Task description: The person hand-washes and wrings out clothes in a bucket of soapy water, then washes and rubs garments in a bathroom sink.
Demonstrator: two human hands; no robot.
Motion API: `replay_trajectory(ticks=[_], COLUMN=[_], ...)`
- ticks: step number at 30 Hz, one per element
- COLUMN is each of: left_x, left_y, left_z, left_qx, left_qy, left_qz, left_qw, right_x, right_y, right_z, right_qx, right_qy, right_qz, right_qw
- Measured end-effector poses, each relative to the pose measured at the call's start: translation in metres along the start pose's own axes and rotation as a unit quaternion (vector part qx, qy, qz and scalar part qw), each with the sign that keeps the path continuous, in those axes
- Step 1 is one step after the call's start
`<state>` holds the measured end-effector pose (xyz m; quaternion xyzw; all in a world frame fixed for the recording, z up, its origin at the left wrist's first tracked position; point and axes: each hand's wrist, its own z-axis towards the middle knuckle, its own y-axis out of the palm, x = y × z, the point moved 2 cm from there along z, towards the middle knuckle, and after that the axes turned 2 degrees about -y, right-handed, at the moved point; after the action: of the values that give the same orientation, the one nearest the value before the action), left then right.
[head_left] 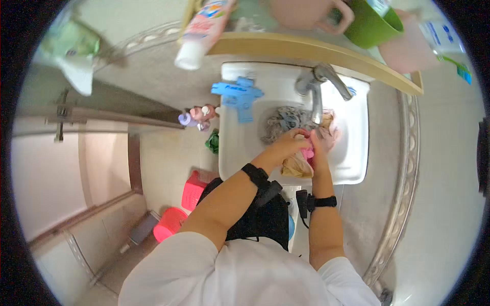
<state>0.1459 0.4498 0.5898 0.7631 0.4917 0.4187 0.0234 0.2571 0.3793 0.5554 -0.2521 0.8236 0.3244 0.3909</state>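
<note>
Pink cloth (308,152), crumpled, between both hands (292,142), over white sink (356,158)

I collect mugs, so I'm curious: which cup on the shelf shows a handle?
The pink mug left of the green cup; no handle shows on that or the pale pink cup to its right.

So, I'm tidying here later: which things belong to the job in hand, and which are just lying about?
Likely in the job:
pink item, at the left hand and right hand
beige cloth
grey cloth
sink
tap

Apparently lying about:
blue item, on the sink
tube
green cup
bottles
red bucket
</note>
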Motion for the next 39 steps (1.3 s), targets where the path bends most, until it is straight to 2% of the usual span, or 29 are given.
replay_trajectory(ticks=[2, 3, 5, 6, 8, 9, 11, 12, 14, 15, 17, 18, 19, 20, 21, 22, 23, 24, 25, 26, 27, 28, 29, 30, 31, 34, 35, 37, 39], left_x=[-0.020, -0.031, -0.047, -0.037, -0.006, -0.011, -0.024, -0.032, -0.044, -0.041, -0.028, -0.041, -0.057, -0.061, -0.051, -0.035, -0.023, -0.011, 0.002, 0.007, 0.002, -0.005, -0.011, -0.020, -0.030, -0.025, -0.017, -0.012, -0.017], left_y=[-0.009, -0.009, -0.013, -0.011, 0.002, 0.002, 0.001, -0.002, -0.007, -0.003, 0.001, -0.001, -0.008, -0.012, -0.011, -0.006, -0.001, 0.003, 0.007, 0.009, 0.009, 0.008, 0.006, 0.001, -0.004, -0.012, -0.014, -0.029, -0.047], left_z=[0.016, 0.023, 0.030, 0.013, -0.034, -0.032, -0.015, -0.003, 0.016, 0.010, -0.009, 0.004, 0.029, 0.042, 0.031, 0.007, -0.016, -0.032, -0.047, -0.055, -0.056, -0.052, -0.047, -0.034, -0.017, -0.033, -0.047, -0.067, -0.080], left_qx=[0.048, 0.057, 0.170, 0.175, 0.011, 0.014, -0.029, -0.028, -0.047, -0.047, 0.057, 0.056, 0.083, 0.108, 0.106, 0.112, 0.117, 0.118, 0.073, 0.028, 0.029, 0.074, 0.117, 0.114, 0.060, -0.045, -0.093, -0.136, -0.179], left_qy=[0.147, 0.152, 0.162, 0.163, 0.021, 0.021, -0.014, -0.012, 0.091, 0.090, 0.066, 0.062, 0.114, 0.169, 0.171, 0.090, 0.005, 0.004, 0.008, 0.012, 0.011, 0.065, 0.119, 0.118, 0.116, 0.093, 0.075, 0.068, 0.059], left_qz=[0.076, 0.070, -0.031, -0.035, -0.169, -0.175, -0.327, -0.331, -0.391, -0.394, -0.290, -0.290, -0.236, -0.179, -0.177, -0.088, 0.002, 0.005, 0.125, 0.243, 0.244, 0.223, 0.199, 0.200, 0.164, 0.096, 0.065, 0.036, 0.005], left_qw=[0.985, 0.984, 0.971, 0.970, 0.985, 0.984, 0.944, 0.943, 0.915, 0.914, 0.953, 0.953, 0.961, 0.963, 0.963, 0.986, 0.993, 0.993, 0.989, 0.970, 0.969, 0.970, 0.966, 0.966, 0.978, 0.990, 0.991, 0.988, 0.982], right_x=[0.012, 0.013, 0.003, 0.004, -0.002, -0.002, -0.003, -0.005, -0.006, -0.006, -0.008, -0.007, -0.001, 0.011, 0.018, 0.015, 0.010, 0.006, 0.001, 0.000, 0.000, 0.001, 0.004, -0.011, -0.019, 0.005, 0.008, 0.005, 0.013], right_y=[0.002, 0.004, 0.008, 0.010, 0.017, 0.021, 0.037, 0.051, 0.061, 0.062, 0.059, 0.053, 0.043, 0.030, 0.020, 0.015, 0.009, 0.005, 0.002, -0.005, -0.012, -0.012, -0.015, 0.015, 0.035, 0.044, 0.047, 0.049, 0.038], right_z=[-0.004, -0.005, -0.005, -0.006, -0.011, -0.016, -0.028, -0.037, -0.042, -0.041, -0.024, -0.015, -0.002, 0.018, 0.030, 0.034, 0.033, 0.030, 0.026, 0.027, 0.026, 0.022, 0.015, -0.016, -0.035, -0.049, -0.053, -0.059, -0.065], right_qx=[-0.053, -0.063, -0.005, -0.010, 0.084, 0.080, 0.023, 0.002, 0.015, 0.031, 0.026, 0.023, 0.025, 0.041, 0.054, 0.053, 0.063, 0.065, 0.074, 0.028, -0.020, -0.090, -0.089, -0.091, -0.093, -0.141, -0.136, -0.123, -0.090], right_qy=[0.140, 0.146, -0.112, -0.109, -0.264, -0.260, -0.329, -0.411, -0.358, -0.306, -0.256, -0.203, -0.202, -0.170, -0.137, -0.140, -0.241, -0.288, -0.335, -0.208, -0.066, 0.024, 0.024, 0.062, 0.097, 0.093, 0.090, -0.009, -0.001], right_qz=[0.110, 0.103, -0.085, -0.087, -0.258, -0.262, -0.380, -0.386, -0.414, -0.438, -0.425, -0.409, -0.410, -0.335, -0.257, -0.256, -0.387, -0.446, -0.501, -0.319, -0.115, -0.017, -0.016, 0.100, 0.214, 0.213, 0.215, 0.155, 0.187], right_qw=[0.983, 0.982, 0.990, 0.990, 0.926, 0.926, 0.864, 0.826, 0.837, 0.845, 0.868, 0.889, 0.889, 0.926, 0.955, 0.955, 0.888, 0.845, 0.794, 0.924, 0.991, 0.995, 0.996, 0.989, 0.967, 0.962, 0.963, 0.980, 0.978])
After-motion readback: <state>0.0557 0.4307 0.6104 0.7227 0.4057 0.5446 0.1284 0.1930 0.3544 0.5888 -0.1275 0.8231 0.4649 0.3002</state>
